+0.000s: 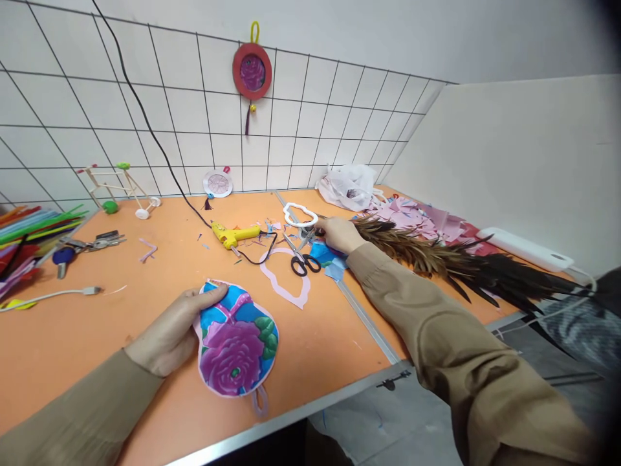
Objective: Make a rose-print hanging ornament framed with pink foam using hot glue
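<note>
My left hand (179, 323) grips a floral fabric cutout (237, 346) by its upper left edge, thumb on top. The cutout is blue with a large purple rose, green leaves and a pink border; a small loop shows at its lower end. My right hand (339, 234) reaches to the middle of the table, fingers drawn together beside a white wavy frame (313, 221). What its fingertips hold, if anything, is hidden. Black-handled scissors (305, 264) lie partly spread just below that hand, over a pink paper outline (279, 288). Blue fabric scraps (334, 268) lie under the wrist.
A yellow glue gun (235, 234) with its black cord lies at centre. Brown feathers (417, 249) and pink scraps (417, 217) spread to the right, by a white plastic bag (349, 188). Keys (92, 243), a white cable (53, 294) and coloured pipe cleaners (39, 226) lie left.
</note>
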Demonstrator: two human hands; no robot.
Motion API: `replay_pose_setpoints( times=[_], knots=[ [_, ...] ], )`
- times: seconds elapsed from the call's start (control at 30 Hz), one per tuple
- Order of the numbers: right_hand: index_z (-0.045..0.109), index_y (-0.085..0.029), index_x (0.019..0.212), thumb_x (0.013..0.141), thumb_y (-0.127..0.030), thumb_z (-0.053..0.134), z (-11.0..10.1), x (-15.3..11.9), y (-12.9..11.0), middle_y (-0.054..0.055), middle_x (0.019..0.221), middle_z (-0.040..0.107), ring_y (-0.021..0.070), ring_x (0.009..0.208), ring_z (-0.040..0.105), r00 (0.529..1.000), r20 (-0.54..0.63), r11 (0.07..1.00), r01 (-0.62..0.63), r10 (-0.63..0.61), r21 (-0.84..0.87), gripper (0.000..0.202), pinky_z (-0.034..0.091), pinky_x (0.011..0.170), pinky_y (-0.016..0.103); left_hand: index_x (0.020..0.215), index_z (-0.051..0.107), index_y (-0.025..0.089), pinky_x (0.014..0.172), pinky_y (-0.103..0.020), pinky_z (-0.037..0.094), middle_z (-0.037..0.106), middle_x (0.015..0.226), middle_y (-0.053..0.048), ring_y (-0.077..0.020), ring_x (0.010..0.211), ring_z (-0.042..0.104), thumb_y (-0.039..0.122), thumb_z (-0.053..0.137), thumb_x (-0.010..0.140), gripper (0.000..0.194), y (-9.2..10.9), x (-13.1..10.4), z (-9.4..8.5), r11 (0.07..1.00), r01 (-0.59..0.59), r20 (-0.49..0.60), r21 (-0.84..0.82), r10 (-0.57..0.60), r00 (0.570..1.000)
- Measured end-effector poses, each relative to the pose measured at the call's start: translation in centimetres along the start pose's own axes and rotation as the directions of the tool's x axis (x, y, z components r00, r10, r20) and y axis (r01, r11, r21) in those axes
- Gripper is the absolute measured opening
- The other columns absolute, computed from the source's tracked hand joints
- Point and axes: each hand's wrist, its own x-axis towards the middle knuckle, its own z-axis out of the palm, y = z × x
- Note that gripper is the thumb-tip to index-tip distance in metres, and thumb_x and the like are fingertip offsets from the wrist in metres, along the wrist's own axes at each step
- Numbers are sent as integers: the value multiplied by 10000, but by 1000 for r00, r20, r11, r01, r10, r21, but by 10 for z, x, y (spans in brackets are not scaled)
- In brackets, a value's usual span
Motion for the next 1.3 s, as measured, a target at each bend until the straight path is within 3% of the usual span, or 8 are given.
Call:
replay_pose_setpoints(
  times=[0.17,0.33,0.67,0.77,0.9,0.97,1.07,1.3],
  knots=[
    [659,-214,1315,871,-84,535,-2,-2,2,147,1141,733,300,1088,656,999,19,999,48,-48,-13,479,483,889,353,729,736,97,657,-303,593,754,744,-142,-232,658,718,317,726,823,239,-2,1,-1,1000,-6,20,23,5,1000],
    [687,-165,1272,822,-28,548,-19,-11,5,156,1166,721,286,1096,645,995,54,996,86,-87,13,490,472,892,324,672,724,109,625,-281,582,739,678,-110,-199,600,695,326,754,804,255,-2,0,-1,1000,-21,36,6,21,999],
    [735,-169,1203,764,-15,581,-49,-34,-4,91,963,764,224,811,690,989,149,992,-32,14,123,490,460,712,285,713,753,108,622,-282,582,753,685,-117,-205,601,702,297,765,796,207,-1,1,1,1000,-19,41,19,19,999],
    [745,-174,1171,755,-55,613,-51,-38,-14,86,972,762,222,828,688,991,137,990,-27,8,139,452,456,702,280,717,752,104,629,-287,585,757,698,-129,-209,606,704,302,747,810,218,-1,0,2,1000,-15,30,27,14,999],
    [769,-181,996,841,-227,627,-51,-46,-39,77,902,758,225,889,676,999,34,989,23,-28,149,215,443,736,283,700,744,98,635,-295,586,755,703,-134,-214,612,704,310,733,821,245,-3,1,1,1000,-2,18,27,1,1000],
    [754,-190,903,885,-307,598,-48,-49,-55,62,855,755,206,845,678,997,65,981,29,-42,191,196,429,677,271,706,745,95,644,-296,586,754,711,-130,-214,621,704,307,740,815,238,-3,1,0,1000,-11,16,21,11,1000],
    [729,-194,971,879,-398,618,-41,-52,-73,96,923,758,252,883,688,985,166,992,25,-46,127,250,419,629,281,724,749,96,648,-302,582,752,715,-124,-213,622,700,313,762,795,229,-3,2,0,999,-33,15,13,33,999],
    [688,-190,1116,839,-286,632,-30,-52,-79,149,1073,739,313,982,684,986,162,992,18,-38,126,298,430,658,305,705,751,94,680,-305,575,753,713,-116,-212,636,702,287,804,741,203,-2,0,4,990,-116,29,-79,118,993]
  ],
)
